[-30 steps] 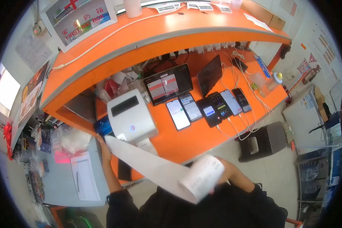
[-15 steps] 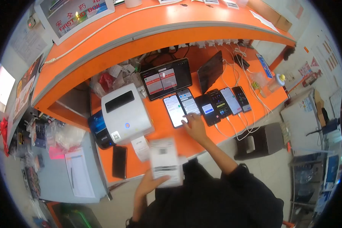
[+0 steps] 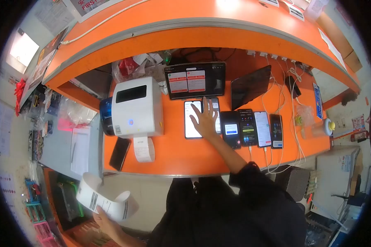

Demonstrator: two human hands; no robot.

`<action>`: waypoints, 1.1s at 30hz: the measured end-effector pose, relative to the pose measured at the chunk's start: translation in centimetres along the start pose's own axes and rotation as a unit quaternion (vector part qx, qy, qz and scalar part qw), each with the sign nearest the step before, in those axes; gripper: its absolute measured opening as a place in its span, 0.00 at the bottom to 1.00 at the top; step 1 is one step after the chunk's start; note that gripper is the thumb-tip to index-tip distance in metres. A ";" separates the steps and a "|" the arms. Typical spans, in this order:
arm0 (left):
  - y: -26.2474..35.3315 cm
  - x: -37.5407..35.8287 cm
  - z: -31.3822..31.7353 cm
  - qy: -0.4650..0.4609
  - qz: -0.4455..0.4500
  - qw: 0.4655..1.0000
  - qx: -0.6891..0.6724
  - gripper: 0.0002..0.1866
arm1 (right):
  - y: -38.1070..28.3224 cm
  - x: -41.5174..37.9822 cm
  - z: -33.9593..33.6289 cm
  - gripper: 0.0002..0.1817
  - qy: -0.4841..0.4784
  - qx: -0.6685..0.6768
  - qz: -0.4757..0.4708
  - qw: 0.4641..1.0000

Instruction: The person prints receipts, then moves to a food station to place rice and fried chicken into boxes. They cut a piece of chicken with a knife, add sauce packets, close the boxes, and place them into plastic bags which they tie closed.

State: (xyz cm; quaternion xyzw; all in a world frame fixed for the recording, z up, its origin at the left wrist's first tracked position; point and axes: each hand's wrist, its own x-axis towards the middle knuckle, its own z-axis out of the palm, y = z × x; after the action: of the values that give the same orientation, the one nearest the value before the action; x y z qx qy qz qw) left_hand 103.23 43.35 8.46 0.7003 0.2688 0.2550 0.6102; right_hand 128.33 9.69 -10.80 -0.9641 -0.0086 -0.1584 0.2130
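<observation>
A curling strip of printed labels (image 3: 107, 202) is pinched in my left hand (image 3: 104, 220), out past the counter's front edge at lower left. My right hand (image 3: 206, 122) has its fingers spread over two phones lying side by side. Below its fingertips glows the left phone (image 3: 189, 124) with a white screen; the right-hand one (image 3: 215, 106) is mostly covered by the hand. Behind them a tablet (image 3: 196, 80) stands propped up, showing red and white panels. The white label printer (image 3: 138, 109) is left of the phones, with a paper strip (image 3: 144, 150) hanging from its front.
Several lit phones (image 3: 247, 131) on charging cables line the counter (image 3: 185, 158) to the right. A dark phone (image 3: 119, 153) lies beside the printer. Further right are a dark upright screen (image 3: 250, 87) and a clear bottle (image 3: 315, 128). An orange shelf (image 3: 202, 35) overhangs the back.
My left hand has swung left, away from the printer, and the label strip now curls open. My right hand has moved up over the phones, fingers spreading. The camera view has shifted.
</observation>
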 end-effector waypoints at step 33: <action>3.5 2.8 16.9 -0.663 0.090 0.724 0.165 0.11 | -9.3 -0.9 -20.5 0.15 -0.447 0.281 -0.300 0.794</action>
State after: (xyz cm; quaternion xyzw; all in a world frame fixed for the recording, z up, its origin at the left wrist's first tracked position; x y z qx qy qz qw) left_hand 117.05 32.78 9.88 0.8014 -0.2312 -0.2688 0.4817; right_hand 120.47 9.67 10.34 -0.7743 -0.4359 0.2439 0.3885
